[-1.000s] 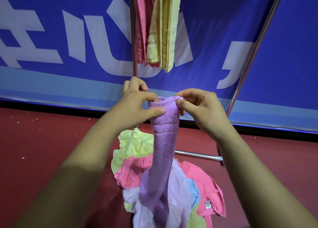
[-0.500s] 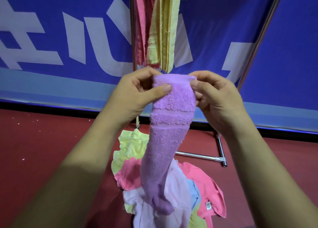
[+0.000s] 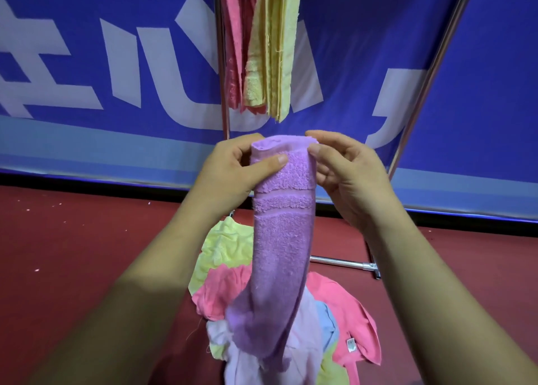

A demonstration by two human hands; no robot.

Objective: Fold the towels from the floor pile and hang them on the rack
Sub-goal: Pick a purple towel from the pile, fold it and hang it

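A purple towel (image 3: 281, 239) hangs folded into a narrow strip in front of me. My left hand (image 3: 233, 172) pinches its top left corner between thumb and fingers. My right hand (image 3: 346, 169) pinches the top right corner. The towel's lower end trails down over the floor pile (image 3: 343, 306) of pink, yellow-green, lilac and blue towels. Above, pink towels (image 3: 234, 44) and yellow towels (image 3: 276, 47) hang on the metal rack (image 3: 221, 64); its top bar is out of view.
The rack's right upright (image 3: 428, 73) slants up to the right, and its base bar (image 3: 343, 262) lies on the red floor (image 3: 72, 253) behind the pile. A blue banner (image 3: 87, 64) with white lettering fills the background.
Both hands have raised the purple towel's top edge and spread it wider, from a bunched grip to a flat fold. More of the towel hangs off the pile.
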